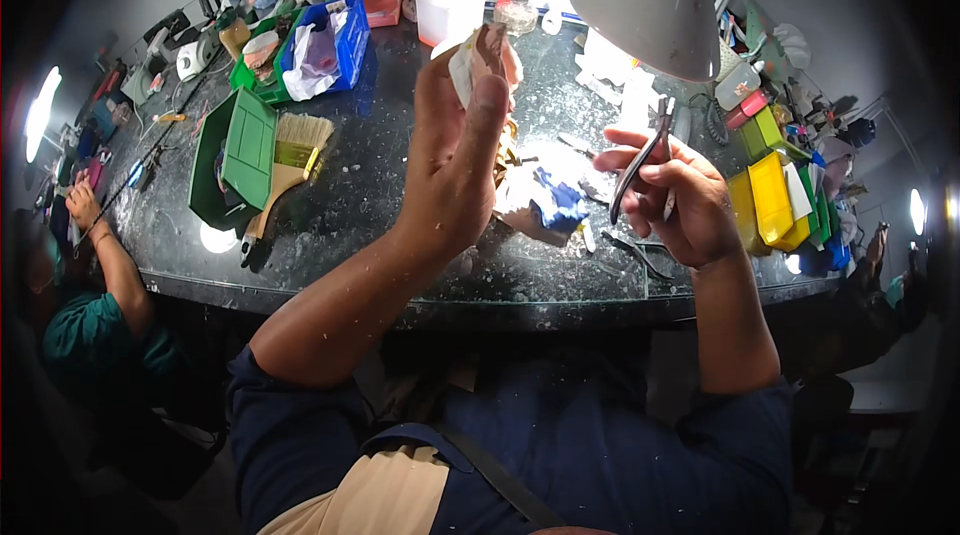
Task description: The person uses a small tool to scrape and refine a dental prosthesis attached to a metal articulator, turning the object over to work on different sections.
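My left hand (455,160) is raised over the middle of the bench, its fingers closed around a pale, plaster-like piece (462,73). Most of that piece is hidden by the fingers and thumb, so I cannot make out its exact kind. To the right, my right hand (690,200) grips a pair of slim metal pliers (637,175), whose two ends point up and down across the fingers. Between the hands, white and blue crumpled material (555,203) lies on the bench under bright light. Another dark hand tool (635,253) rests just below the right hand.
A lamp shade (655,10) hangs at the upper right. On the left are a green bin (235,155), a wide brush (298,150) and a blue bin (350,45). Yellow bins (770,205) stand at the right. A co-worker's hand (82,203) shows at far left.
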